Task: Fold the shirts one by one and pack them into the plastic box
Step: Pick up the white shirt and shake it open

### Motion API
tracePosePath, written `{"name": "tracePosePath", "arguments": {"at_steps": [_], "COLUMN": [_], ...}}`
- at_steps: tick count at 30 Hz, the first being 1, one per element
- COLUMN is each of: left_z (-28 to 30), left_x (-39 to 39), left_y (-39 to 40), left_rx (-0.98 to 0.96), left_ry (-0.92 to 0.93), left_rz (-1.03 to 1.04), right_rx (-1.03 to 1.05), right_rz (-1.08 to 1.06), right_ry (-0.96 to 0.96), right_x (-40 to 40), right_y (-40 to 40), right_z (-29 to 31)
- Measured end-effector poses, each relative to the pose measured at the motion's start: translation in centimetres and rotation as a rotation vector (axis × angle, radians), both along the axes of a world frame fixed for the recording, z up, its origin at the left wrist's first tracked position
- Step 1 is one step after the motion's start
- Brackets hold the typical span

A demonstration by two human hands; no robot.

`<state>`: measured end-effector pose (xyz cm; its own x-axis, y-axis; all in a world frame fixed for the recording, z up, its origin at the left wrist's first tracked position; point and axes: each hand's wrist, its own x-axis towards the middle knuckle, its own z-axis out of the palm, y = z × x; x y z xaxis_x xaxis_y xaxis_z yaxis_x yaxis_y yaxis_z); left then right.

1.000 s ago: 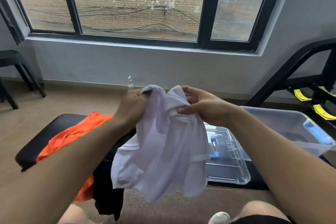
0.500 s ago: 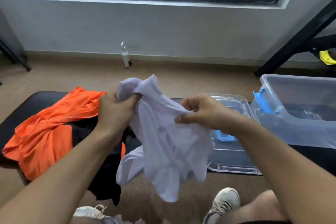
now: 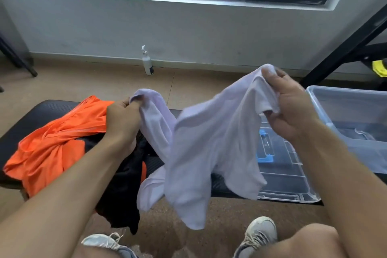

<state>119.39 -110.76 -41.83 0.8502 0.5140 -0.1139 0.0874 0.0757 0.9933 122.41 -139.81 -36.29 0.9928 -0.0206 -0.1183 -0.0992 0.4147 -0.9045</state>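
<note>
A crumpled white shirt (image 3: 209,142) hangs unfolded above the black bench, left of the clear plastic box (image 3: 351,123).

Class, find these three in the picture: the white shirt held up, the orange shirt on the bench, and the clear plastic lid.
white cotton shirt (image 3: 209,144), head view, middle of the hanging cloth
orange shiny shirt (image 3: 52,144), head view, crumpled middle
clear plastic box lid (image 3: 287,176), head view, flat ribbed panel

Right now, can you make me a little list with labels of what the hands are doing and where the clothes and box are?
left hand: grips one end of the white shirt
right hand: grips the other end, held higher
white shirt: hanging unfolded between the hands
orange shirt: heaped on the black bench
black garment: beside the orange shirt, draping off the bench
plastic box: open, at right
lid: flat on the bench
</note>
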Motion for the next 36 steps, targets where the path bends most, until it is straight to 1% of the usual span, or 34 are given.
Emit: {"name": "tracePosePath", "arguments": {"at_steps": [1, 2, 3, 5, 6, 7, 8, 9, 13, 17, 18, 20, 24, 27, 29, 31, 33, 35, 36], "left_z": [0.3, 0.6, 0.7, 0.8, 0.8, 0.7, 0.6, 0.4, 0.3, 0.8, 0.8, 0.9, 0.8, 0.9, 1.0, 1.1, 1.4, 1.4, 1.2], "left_x": [-0.2, -0.4, -0.7, -1.3, -1.7, -2.1, -2.3, -2.6, -3.2, -3.4, -3.4, -3.4, -3.4, -3.6, -3.9, -4.3, -4.7, -5.0, -5.1], "left_y": [-0.1, -0.5, -0.9, -2.3, -3.0, -3.7, -4.2, -4.7, -5.1, -4.5, -4.4, -4.2, -4.0, -4.0, -3.9, -3.8, -3.6, -3.2, -3.0], "left_rx": [-0.009, -0.014, -0.012, -0.009, -0.008, -0.004, -0.005, -0.018, -0.056, -0.122, -0.132, -0.163, -0.146, -0.092, -0.063, -0.066, -0.058, 0.040, 0.084], "left_ry": [-0.015, -0.031, -0.046, -0.056, -0.043, -0.027, -0.012, 0.001, 0.060, 0.098, 0.115, 0.146, 0.176, 0.158, 0.149, 0.133, 0.108, 0.068, 0.050], "left_rz": [0.006, -0.009, -0.043, -0.132, -0.172, -0.216, -0.257, -0.281, -0.274, -0.255, -0.246, -0.235, -0.256, -0.315, -0.386, -0.481, -0.602, -0.709, -0.730], "right_rx": [-0.081, -0.198, -0.357, -0.705, -0.837, -0.921, -0.948, -0.931, -0.741, -0.553, -0.534, -0.608, -0.924, -1.024, -1.125, -1.215, -1.248, -1.250, -1.246], "right_rz": [-0.047, -0.033, 0.032, 0.238, 0.322, 0.374, 0.405, 0.427, 0.533, 0.756, 0.793, 0.766, 0.509, 0.355, 0.350, 0.397, 0.380, 0.326, 0.324], "right_ry": [-0.077, -0.132, -0.150, -0.114, -0.095, -0.086, -0.081, -0.069, 0.014, 0.005, -0.003, -0.058, -0.280, -0.447, -0.564, -0.624, -0.653, -0.663, -0.661], "right_x": [-0.4, -1.1, -1.9, -3.6, -4.4, -5.0, -5.6, -6.0, -6.5, -6.5, -6.4, -6.3, -5.9, -5.1, -4.7, -4.3, -4.2, -4.0, -3.9], "right_y": [0.1, 0.4, 1.0, 2.8, 3.9, 4.9, 5.9, 6.6, 7.4, 6.7, 6.7, 6.9, 7.8, 8.1, 8.0, 7.7, 7.6, 7.5, 7.5], "right_z": [0.4, 0.6, 0.6, 0.0, -0.4, -1.0, -1.3, -1.7, -1.9, -1.9, -2.0, -2.6, -4.1, -4.6, -4.5, -4.4, -4.5, -4.7, -4.7]}}
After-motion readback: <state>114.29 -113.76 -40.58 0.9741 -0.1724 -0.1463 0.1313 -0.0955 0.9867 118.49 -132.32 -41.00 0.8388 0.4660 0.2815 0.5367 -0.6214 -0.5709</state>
